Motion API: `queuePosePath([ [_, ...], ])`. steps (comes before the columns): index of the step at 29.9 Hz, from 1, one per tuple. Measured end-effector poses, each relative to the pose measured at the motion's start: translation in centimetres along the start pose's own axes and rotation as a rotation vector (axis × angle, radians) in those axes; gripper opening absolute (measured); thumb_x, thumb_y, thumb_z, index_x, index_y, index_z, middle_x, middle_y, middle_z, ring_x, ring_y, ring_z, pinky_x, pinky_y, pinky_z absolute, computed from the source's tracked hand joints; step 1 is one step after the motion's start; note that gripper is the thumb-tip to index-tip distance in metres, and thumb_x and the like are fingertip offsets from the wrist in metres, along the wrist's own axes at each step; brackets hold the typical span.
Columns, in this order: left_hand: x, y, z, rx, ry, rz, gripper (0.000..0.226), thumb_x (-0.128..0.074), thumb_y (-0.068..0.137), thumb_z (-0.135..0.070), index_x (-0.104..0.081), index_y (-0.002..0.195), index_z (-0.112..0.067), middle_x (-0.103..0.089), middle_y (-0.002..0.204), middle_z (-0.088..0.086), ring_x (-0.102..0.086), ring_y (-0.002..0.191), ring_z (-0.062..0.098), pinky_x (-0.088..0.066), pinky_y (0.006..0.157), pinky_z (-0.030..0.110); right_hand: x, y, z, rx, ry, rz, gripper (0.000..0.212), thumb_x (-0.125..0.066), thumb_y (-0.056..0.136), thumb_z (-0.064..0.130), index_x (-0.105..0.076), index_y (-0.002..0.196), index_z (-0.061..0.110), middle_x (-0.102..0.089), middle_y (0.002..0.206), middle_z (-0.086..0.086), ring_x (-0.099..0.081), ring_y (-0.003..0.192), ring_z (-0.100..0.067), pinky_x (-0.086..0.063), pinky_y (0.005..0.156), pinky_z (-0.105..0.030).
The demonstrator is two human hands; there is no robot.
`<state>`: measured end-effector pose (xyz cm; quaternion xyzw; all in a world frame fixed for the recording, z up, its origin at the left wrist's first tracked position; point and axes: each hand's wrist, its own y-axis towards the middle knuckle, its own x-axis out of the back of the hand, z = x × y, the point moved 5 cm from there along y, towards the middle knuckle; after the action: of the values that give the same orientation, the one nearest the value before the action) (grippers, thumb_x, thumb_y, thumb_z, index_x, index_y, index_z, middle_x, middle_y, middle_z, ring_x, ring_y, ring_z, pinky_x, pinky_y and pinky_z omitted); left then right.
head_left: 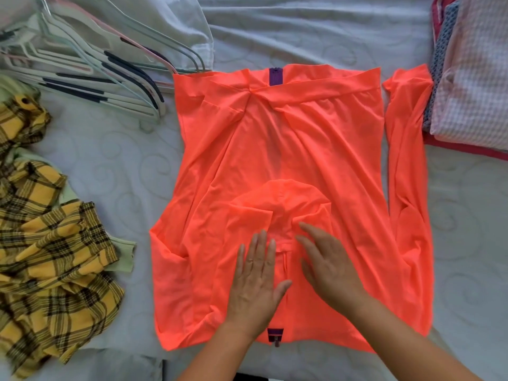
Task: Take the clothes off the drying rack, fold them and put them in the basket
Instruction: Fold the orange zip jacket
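My left hand [257,281] and right hand [328,266] rest open on the orange zip jacket [275,149], fingers straight and spread, the grip pinching nothing. The jacket is laid out on the bed [115,166]. Its cloth looks thin, light and slippery, likely to slide out of a fold. One sleeve [406,160] trails loose beside the body; I'd take hold near its cuff. The hood [280,199] lies folded down just beyond my fingertips.

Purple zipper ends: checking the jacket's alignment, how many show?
2: one zipper end at the orange jacket's far edge, one at its near edge by the left hand; folds may hide others.
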<state>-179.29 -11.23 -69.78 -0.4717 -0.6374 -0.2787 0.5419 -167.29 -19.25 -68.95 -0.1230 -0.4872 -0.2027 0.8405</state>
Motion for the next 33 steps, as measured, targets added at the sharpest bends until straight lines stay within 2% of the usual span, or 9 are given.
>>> queuePosePath([
  [4, -2.9, -0.8, 2.1, 0.002, 0.079, 0.146, 0.088, -0.030, 0.082, -0.063, -0.004, 0.149, -0.011, 0.005, 0.157, 0.007, -0.002, 0.145, 0.019, -0.011, 0.112, 0.046, -3.2, -1.8, -0.5, -0.037, -0.162, 0.182, 0.058, -0.024, 0.098, 0.044, -0.024, 0.144, 0.009, -0.016, 0.155, -0.010, -0.019, 0.142, -0.022, -0.014, 0.116, -0.037],
  [8, -2.3, -0.1, 1.7, 0.015, 0.056, 0.196, 0.084, -0.029, 0.082, -0.065, -0.020, 0.146, -0.011, -0.021, 0.153, 0.011, -0.016, 0.141, 0.022, -0.015, 0.109, 0.046, -4.7, -1.7, -1.5, -0.086, -0.243, 0.321, 0.064, -0.007, 0.098, 0.050, -0.012, 0.148, 0.011, -0.004, 0.157, -0.008, -0.011, 0.144, -0.020, -0.011, 0.116, -0.039],
  [12, 1.9, 0.6, 4.9, 0.180, -0.303, -0.070, 0.053, -0.027, 0.094, -0.055, -0.043, 0.127, -0.017, -0.049, 0.136, 0.014, -0.036, 0.127, 0.020, -0.024, 0.106, 0.034, -3.6, -1.5, -0.7, -0.115, -0.227, 0.321, 0.063, -0.008, 0.098, 0.049, -0.023, 0.145, 0.010, -0.015, 0.156, -0.008, -0.024, 0.140, -0.023, -0.012, 0.116, -0.038],
  [16, 6.2, 1.1, 14.9, 0.610, -0.414, -0.385, 0.067, -0.039, 0.088, -0.057, -0.053, 0.111, 0.004, -0.057, 0.110, 0.026, -0.048, 0.108, 0.037, -0.030, 0.095, 0.035, -1.6, 0.0, 0.7, -0.145, -0.090, 0.167, 0.054, -0.016, 0.098, 0.046, -0.036, 0.135, 0.012, -0.031, 0.146, -0.008, -0.033, 0.131, -0.025, -0.012, 0.114, -0.032],
  [19, 7.2, 4.9, 20.3, 0.732, -0.509, -0.282, 0.060, -0.054, 0.081, -0.045, -0.053, 0.107, 0.009, -0.056, 0.104, 0.027, -0.053, 0.100, 0.041, -0.038, 0.089, 0.043, -1.9, 2.1, 2.9, -0.054, -0.078, 0.099, 0.051, -0.031, 0.095, 0.038, -0.032, 0.139, 0.014, -0.028, 0.149, -0.006, -0.024, 0.139, -0.021, -0.015, 0.116, -0.036],
  [22, 7.3, 10.7, 20.8, 0.641, -0.625, -0.122, 0.047, -0.073, 0.078, -0.028, -0.053, 0.108, 0.003, -0.056, 0.092, 0.016, -0.054, 0.088, 0.027, -0.042, 0.082, 0.039, -3.8, 5.0, 4.3, -0.006, -0.125, 0.120, 0.057, -0.038, 0.090, 0.038, -0.030, 0.141, 0.014, -0.028, 0.151, -0.007, -0.022, 0.140, -0.020, -0.015, 0.114, -0.038],
  [25, 7.4, 13.9, 19.3, 0.551, -0.450, -0.007, 0.030, -0.069, 0.081, -0.027, -0.060, 0.096, -0.002, -0.061, 0.087, 0.017, -0.055, 0.082, 0.026, -0.041, 0.073, 0.034, -5.9, 6.2, 3.9, -0.073, -0.218, 0.188, 0.060, -0.035, 0.090, 0.042, -0.029, 0.142, 0.014, -0.028, 0.151, -0.008, -0.011, 0.144, -0.018, -0.011, 0.114, -0.038],
  [29, 10.6, 10.9, 22.3, 0.652, -0.720, -0.338, 0.018, -0.064, 0.081, -0.026, -0.061, 0.080, -0.009, -0.057, 0.066, 0.005, -0.048, 0.062, 0.010, -0.035, 0.064, 0.029, -6.5, 5.9, 3.5, -0.080, -0.290, 0.229, 0.060, -0.029, 0.093, 0.044, -0.027, 0.144, 0.014, -0.023, 0.153, -0.006, 0.004, 0.145, -0.013, -0.008, 0.116, -0.038],
  [33, 12.3, -0.1, 30.3, 1.099, -0.702, -0.585, 0.025, -0.057, 0.089, -0.022, -0.060, 0.105, -0.003, -0.060, 0.092, 0.014, -0.055, 0.086, 0.024, -0.038, 0.073, 0.031, -6.3, 5.9, 3.4, -0.072, -0.293, 0.248, 0.059, -0.008, 0.098, 0.048, -0.015, 0.148, 0.017, -0.001, 0.158, -0.001, 0.003, 0.145, -0.014, -0.007, 0.117, -0.038],
])
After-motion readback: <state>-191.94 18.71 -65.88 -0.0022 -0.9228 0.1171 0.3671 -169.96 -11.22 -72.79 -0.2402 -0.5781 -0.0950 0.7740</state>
